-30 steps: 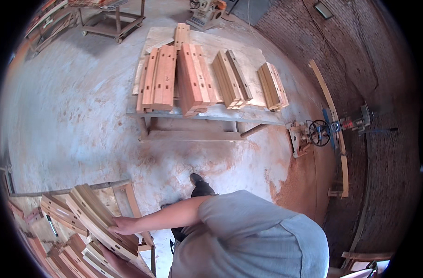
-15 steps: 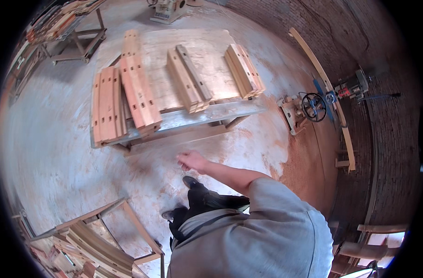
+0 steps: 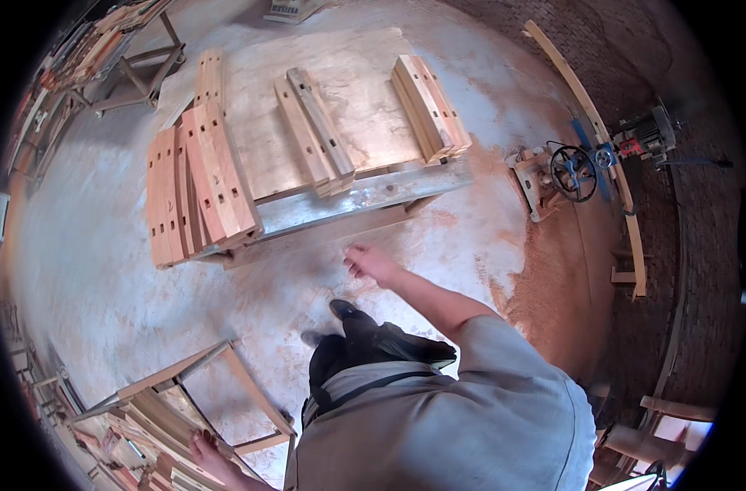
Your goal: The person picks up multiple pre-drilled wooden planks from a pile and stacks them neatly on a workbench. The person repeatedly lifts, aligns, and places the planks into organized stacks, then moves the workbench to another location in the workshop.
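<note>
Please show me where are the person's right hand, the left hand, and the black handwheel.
Right hand [image 3: 371,263], head view, back of hand.
Left hand [image 3: 211,452], head view, knuckles.
Black round handwheel [image 3: 572,173], head view, hub.

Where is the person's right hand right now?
In the head view, the right hand is empty and open at centre, reaching over the dusty floor toward the near edge of the low wooden workbench.

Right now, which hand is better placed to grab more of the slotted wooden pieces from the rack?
Left, probably. The left hand already rests on the wooden pieces stacked in the low rack at lower left. The right hand hangs empty and open in mid-air toward the workbench, away from that rack.
</note>
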A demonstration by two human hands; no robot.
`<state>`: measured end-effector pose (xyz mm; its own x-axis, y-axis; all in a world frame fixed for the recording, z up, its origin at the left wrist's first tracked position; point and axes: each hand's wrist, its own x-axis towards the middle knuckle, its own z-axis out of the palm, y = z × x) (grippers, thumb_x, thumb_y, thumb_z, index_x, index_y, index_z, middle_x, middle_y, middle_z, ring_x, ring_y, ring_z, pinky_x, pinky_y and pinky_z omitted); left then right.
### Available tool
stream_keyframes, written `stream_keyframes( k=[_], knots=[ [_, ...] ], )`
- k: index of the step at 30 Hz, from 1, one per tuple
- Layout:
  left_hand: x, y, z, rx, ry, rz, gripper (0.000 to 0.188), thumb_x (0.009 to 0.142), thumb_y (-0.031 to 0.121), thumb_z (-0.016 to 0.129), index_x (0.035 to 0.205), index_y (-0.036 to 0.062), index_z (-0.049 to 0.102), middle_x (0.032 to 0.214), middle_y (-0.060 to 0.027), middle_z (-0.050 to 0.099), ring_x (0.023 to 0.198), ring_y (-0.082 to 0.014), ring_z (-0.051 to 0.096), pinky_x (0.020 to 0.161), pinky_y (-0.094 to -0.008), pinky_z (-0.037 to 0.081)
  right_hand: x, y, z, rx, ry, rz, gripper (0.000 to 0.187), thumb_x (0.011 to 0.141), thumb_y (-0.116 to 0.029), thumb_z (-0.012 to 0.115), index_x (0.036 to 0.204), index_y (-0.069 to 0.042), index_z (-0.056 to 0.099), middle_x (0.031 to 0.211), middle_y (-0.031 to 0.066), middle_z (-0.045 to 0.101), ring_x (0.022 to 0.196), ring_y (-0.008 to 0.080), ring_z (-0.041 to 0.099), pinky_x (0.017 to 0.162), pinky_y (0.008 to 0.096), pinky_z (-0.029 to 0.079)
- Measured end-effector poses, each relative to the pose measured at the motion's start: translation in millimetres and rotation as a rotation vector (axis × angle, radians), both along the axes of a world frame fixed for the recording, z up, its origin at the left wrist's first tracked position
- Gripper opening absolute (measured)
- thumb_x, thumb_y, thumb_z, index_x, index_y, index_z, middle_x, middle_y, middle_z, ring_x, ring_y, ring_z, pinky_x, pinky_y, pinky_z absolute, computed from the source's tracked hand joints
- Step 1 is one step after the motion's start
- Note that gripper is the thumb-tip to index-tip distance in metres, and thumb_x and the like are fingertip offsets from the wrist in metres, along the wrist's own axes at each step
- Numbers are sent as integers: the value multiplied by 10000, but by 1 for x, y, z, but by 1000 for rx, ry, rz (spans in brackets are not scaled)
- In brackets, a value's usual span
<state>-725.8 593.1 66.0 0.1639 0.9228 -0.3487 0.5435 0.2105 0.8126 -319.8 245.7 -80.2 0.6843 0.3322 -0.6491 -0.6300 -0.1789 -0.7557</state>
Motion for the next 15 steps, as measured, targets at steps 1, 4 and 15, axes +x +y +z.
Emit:
stream_keyframes(
  k=[1, 4, 15],
  knots=[
    [-2, -8, -3, -30, -24, 1, 410, 908, 267, 563, 1215, -4, 537, 1047, -89, 607, 928, -169, 581, 767, -272, 448, 9, -1, 4, 7, -32, 7, 296, 897, -302, 559, 995, -27, 605, 801, 43, 590, 622, 118, 542, 542, 258, 456],
    [-11, -33, -18, -119, -103, 44, 362, 915, 224, 561, 1199, -1, 550, 1032, -66, 606, 888, -150, 580, 737, -260, 454, 41, 7, 34, 0, -164, 30, 323, 905, -311, 558, 1055, -27, 594, 849, 49, 609, 660, 117, 565, 583, 257, 484],
    [-136, 17, -1, 79, 113, -122, 353, 869, 259, 600, 1152, 49, 608, 1023, -185, 654, 966, -324, 633, 851, -382, 487, 98, 37, 109, -813, -999, 112, 714, 787, -469, 650, 1198, 99, 511, 971, 221, 663, 934, 284, 637, 829, 367, 484]
  ],
)
